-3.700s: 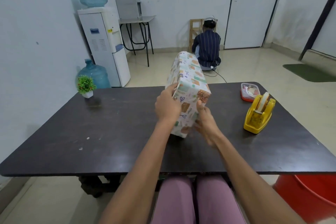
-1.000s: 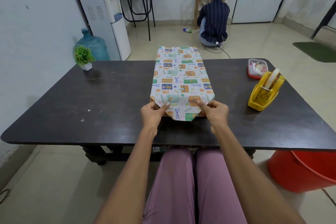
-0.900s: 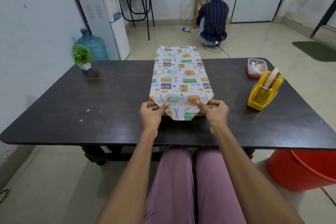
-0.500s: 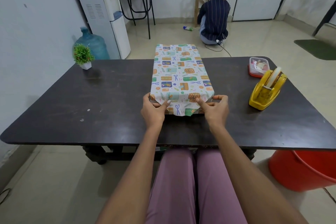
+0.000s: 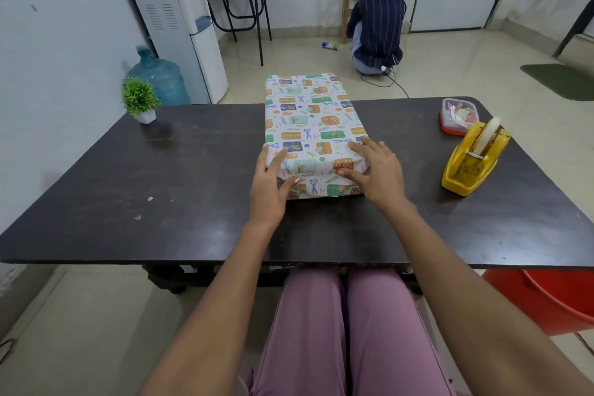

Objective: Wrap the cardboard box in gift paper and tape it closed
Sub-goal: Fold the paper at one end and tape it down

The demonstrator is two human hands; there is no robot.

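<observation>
On the dark table [image 5: 193, 177], in the middle, the box [image 5: 313, 119] lay flat in its gift paper, printed with small parcels, scissors and leaves, its long side running away from the person. Its far end reached to the back edge of the table. At the near end the paper was folded down over the end of the box, the flap [image 5: 321, 186] hanging to the tabletop.

Both hands were on that near end. The left hand [image 5: 268, 183] lay flat at the near left corner, fingers straight and spread on the top and side, thumb across the folded end. The right hand [image 5: 374, 170] lay flat at the near right corner, fingers straight and spread on top, thumb pressing along the fold. Neither hand curled round anything.

A yellow tape dispenser [image 5: 472, 159] with a roll of tape stood well to the right of the box, apart from the hands. Just behind it sat a small clear tub [image 5: 458, 116] with a red base. A little potted plant [image 5: 141, 103] stood at the far left corner of the table. A red bucket [image 5: 553, 299] showed below the table's right edge. Beyond the table another person [image 5: 377, 26] sat on the floor, back turned, and a water cooler [image 5: 180, 19] stood by the left wall with a blue bottle [image 5: 157, 75] beside it.
</observation>
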